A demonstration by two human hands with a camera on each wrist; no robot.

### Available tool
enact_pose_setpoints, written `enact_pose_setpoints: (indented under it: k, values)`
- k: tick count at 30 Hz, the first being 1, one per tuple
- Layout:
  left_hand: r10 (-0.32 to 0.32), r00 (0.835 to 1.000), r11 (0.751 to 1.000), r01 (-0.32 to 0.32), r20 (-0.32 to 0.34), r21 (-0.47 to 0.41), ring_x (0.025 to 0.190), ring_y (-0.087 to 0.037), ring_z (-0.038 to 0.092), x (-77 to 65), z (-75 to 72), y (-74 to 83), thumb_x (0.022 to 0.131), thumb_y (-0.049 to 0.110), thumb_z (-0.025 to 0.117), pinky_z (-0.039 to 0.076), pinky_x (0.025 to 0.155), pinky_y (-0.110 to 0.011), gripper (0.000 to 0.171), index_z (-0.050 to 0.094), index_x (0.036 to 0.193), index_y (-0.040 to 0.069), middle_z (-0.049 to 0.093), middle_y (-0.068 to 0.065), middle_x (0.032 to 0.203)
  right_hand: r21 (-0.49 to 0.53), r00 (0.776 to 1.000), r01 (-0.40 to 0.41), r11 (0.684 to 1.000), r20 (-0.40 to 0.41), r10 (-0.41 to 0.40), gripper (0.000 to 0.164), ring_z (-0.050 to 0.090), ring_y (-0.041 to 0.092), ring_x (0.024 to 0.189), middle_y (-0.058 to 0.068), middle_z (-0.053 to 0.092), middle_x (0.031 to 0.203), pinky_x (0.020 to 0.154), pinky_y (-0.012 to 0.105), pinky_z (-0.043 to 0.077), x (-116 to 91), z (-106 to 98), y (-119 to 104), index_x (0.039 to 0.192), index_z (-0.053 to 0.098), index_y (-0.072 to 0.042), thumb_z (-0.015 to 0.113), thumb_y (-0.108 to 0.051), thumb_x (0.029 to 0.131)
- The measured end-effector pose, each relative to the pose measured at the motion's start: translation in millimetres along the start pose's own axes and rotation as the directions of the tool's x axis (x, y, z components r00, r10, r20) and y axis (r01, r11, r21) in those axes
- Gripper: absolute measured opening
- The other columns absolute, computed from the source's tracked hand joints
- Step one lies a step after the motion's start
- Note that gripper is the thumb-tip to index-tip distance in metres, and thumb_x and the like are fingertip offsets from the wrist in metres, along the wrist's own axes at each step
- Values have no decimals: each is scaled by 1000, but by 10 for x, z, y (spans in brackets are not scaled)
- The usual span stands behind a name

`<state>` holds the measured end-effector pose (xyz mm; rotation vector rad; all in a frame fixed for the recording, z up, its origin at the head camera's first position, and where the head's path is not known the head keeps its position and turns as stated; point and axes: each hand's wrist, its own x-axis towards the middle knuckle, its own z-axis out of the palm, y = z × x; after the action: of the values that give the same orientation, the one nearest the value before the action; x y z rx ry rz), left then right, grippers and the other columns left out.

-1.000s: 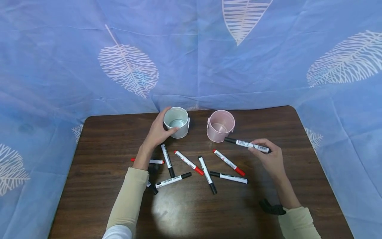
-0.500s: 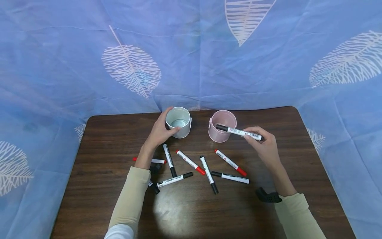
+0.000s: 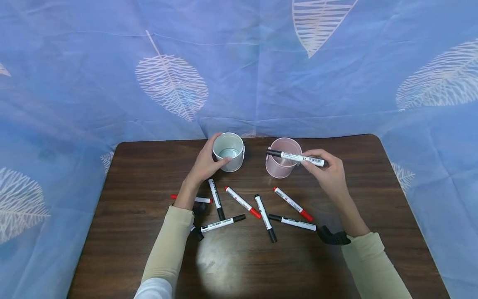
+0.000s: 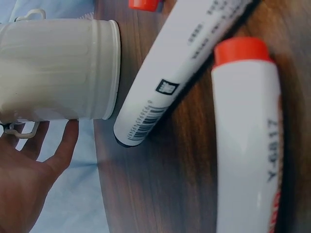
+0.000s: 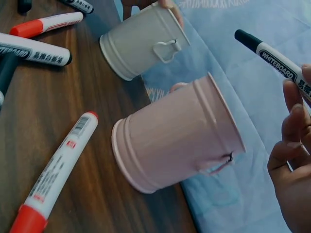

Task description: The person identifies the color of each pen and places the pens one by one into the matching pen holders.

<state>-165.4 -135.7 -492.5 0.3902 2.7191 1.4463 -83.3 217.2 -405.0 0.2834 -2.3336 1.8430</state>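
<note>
My left hand [image 3: 205, 163] grips a small white metal bucket [image 3: 236, 165] from its left side, thumb at the near rim and fingers round the far side. That bucket [image 4: 53, 73] stands upright on the table in the left wrist view. To its right stands a pink bucket [image 3: 278, 170] with small side handles. My right hand [image 3: 329, 172] pinches a black-capped whiteboard marker [image 3: 295, 157] near its rear end. The marker lies nearly level across the pink bucket's mouth in the head view; the right wrist view shows the marker [image 5: 277, 62] above the rim, cap pointing away from the hand.
Several markers lie loose before the buckets, among them a red-capped marker [image 3: 242, 201], another red-capped marker [image 3: 293, 203] and a black-capped marker [image 3: 265, 218]. My left forearm partly covers others. A blue leaf-patterned cloth [image 3: 231, 83] hangs behind the dark wooden table [image 3: 298, 270].
My right hand has carried the black-capped marker up and leftward, from beside the pink bucket to over its mouth. The left hand keeps its hold on the white bucket. The head view has shifted slightly.
</note>
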Motion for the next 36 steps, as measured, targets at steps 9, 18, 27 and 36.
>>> enact_pose_setpoints:
  k: [9, 18, 27, 36]
  values:
    - [6, 1000, 1000, -6, -1, -9, 137, -26, 42, 21, 17, -16, 85, 32, 79, 37, 107, -50, 88, 28, 156, 21, 36, -5, 155, 45, 998, 23, 999, -55, -21, 21, 53, 9, 77, 1, 70, 101, 65, 18, 46, 253, 107, 207, 108, 68, 13, 69, 6, 89]
    - [5, 1000, 1000, -5, 6, 1, 137, -26, 41, 2, 7, -21, 86, 35, 78, 37, 108, -49, 88, 27, 156, 21, 35, -5, 156, 122, 997, 79, 989, -33, -75, 17, 63, 8, 77, 12, 74, 101, 66, 18, 51, 373, 311, -38, 103, 71, 13, 71, 3, 89]
    - [15, 1000, 999, -15, 3, -39, 135, -28, 43, -8, -9, -57, 86, 37, 78, 39, 104, -52, 88, 28, 156, 23, 37, -7, 155, 69, 996, 65, 995, -66, -60, 15, 65, 9, 84, 13, 75, 99, 71, 21, 51, 469, 447, -175, 100, 77, 4, 75, -5, 88]
    - [9, 1000, 999, -9, 6, -48, 137, -28, 41, -12, 8, -36, 86, 34, 79, 38, 105, -53, 87, 28, 156, 24, 35, -5, 156, 72, 995, 18, 997, -102, -10, 19, 50, 0, 51, -7, 75, 89, 49, 18, 42, 622, 647, -225, 99, 76, 4, 78, -11, 87]
